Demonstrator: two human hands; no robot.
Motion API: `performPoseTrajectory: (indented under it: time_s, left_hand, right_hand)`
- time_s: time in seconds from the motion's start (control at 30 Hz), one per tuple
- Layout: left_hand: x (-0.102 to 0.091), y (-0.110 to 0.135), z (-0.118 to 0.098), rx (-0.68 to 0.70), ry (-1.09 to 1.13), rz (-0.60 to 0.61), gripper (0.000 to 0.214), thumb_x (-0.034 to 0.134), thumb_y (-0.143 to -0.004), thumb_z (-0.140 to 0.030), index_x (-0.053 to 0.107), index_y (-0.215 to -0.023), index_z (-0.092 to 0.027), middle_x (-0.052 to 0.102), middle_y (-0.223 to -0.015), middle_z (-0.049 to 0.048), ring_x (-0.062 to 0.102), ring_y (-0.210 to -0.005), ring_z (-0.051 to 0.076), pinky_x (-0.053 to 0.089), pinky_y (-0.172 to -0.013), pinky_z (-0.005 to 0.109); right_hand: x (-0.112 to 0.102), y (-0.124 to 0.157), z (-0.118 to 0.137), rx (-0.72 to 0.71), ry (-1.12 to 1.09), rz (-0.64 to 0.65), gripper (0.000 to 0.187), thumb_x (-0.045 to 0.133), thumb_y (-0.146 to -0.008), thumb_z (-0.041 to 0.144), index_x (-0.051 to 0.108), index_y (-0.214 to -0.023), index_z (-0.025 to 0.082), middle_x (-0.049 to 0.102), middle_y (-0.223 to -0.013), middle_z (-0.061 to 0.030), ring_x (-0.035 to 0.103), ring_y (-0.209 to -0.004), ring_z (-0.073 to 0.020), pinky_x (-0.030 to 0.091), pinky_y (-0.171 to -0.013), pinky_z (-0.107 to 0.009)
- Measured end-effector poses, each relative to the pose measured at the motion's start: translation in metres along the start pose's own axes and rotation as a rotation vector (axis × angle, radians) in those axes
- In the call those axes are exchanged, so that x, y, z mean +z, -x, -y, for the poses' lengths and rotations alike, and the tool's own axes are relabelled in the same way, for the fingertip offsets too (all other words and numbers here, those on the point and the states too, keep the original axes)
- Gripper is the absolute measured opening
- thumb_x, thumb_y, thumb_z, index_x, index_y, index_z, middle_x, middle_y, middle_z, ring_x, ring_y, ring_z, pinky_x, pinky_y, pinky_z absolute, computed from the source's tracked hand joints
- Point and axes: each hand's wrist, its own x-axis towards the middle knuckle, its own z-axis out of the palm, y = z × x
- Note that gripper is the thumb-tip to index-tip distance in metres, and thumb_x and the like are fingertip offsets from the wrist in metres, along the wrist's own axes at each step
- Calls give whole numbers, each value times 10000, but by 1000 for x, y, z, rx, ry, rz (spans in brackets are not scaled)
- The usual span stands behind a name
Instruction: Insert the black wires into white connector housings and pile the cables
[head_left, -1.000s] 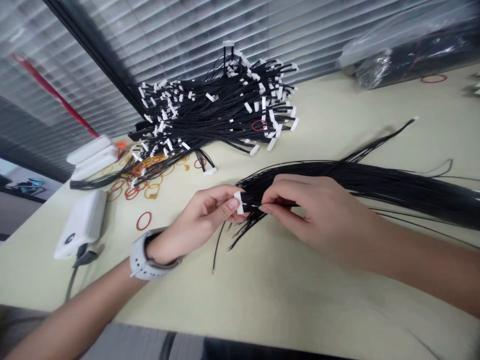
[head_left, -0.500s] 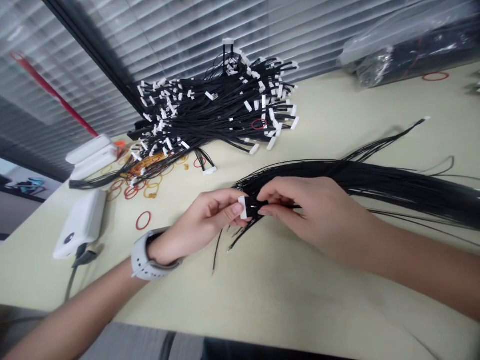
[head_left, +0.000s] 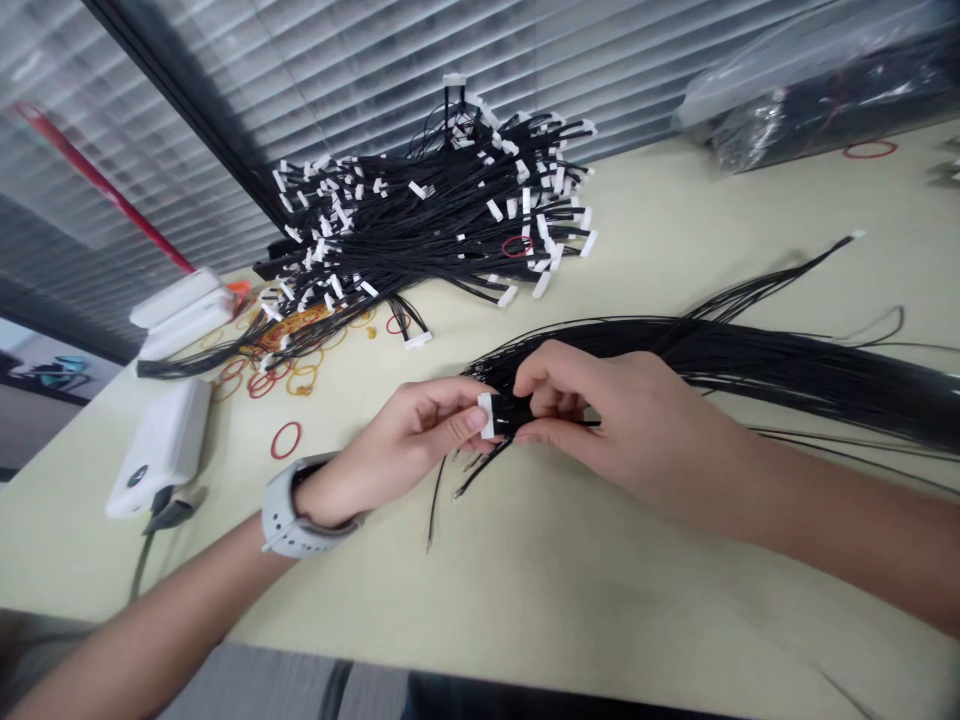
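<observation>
The left hand [head_left: 405,440] grips a small white plastic connector [head_left: 486,415] in a tight pinch, while the right hand [head_left: 600,410] pinches its thin, smooth black wires [head_left: 750,365] together, above the pale tabletop [head_left: 600,600]

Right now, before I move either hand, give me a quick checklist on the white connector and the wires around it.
1. Left hand holding the white connector between thumb and fingers: ok.
2. Right hand pinching the black wires beside the connector: ok.
3. Wires seated in the connector: cannot tell, the fingers hide the joint.
4. Loose wire ends below the hands: not ok, a few stray out onto the table.
5. Long wire bundle lying apart from the heap of connector-ended cables: ok.
</observation>
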Motion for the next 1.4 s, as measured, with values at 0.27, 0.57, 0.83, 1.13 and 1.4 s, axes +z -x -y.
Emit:
performPoseTrajectory:
  time_s: [0.27,0.57,0.83,1.13,1.4]
  left_hand:
    - [-1,2,3,27,-35,9,125,523,-854,-196,627,-895,-140,640,-816,33,611,-729,100,517,-695,201]
    - [1,1,1,35,-43,-16,114,549,-839,-213,637,-869,-146,639,-782,24,598,-705,101,507,-673,203]
    - [-1,1,3,43,-43,11,113,528,-852,-203,619,-878,-142,618,-791,21,591,-715,96,500,-675,191]
    - [-2,3,8,112,-136,44,164,513,-860,-215,644,-928,-144,650,-819,49,596,-747,126,497,-689,227]
    - [-1,3,5,88,-44,43,138,513,-860,-201,629,-903,-140,649,-849,46,612,-748,117,521,-706,225]
  right_hand:
    - [3,-2,-1,20,-80,-28,129,576,-758,150,500,-850,199,580,-617,64,526,-532,-81,361,-511,-196]
    - [2,0,1,82,-175,-46,117,584,-752,107,541,-809,200,625,-615,72,537,-532,-68,373,-520,-190]
    - [3,-2,-2,32,-135,-55,103,577,-765,117,550,-825,196,617,-627,68,535,-544,-66,370,-527,-180]
    - [10,7,-3,-199,102,-4,159,392,-853,104,529,-837,182,582,-729,15,525,-648,-84,350,-556,-191]
    - [10,7,-7,-277,188,-32,153,409,-842,105,538,-891,171,576,-782,-9,521,-682,-99,367,-574,-201]
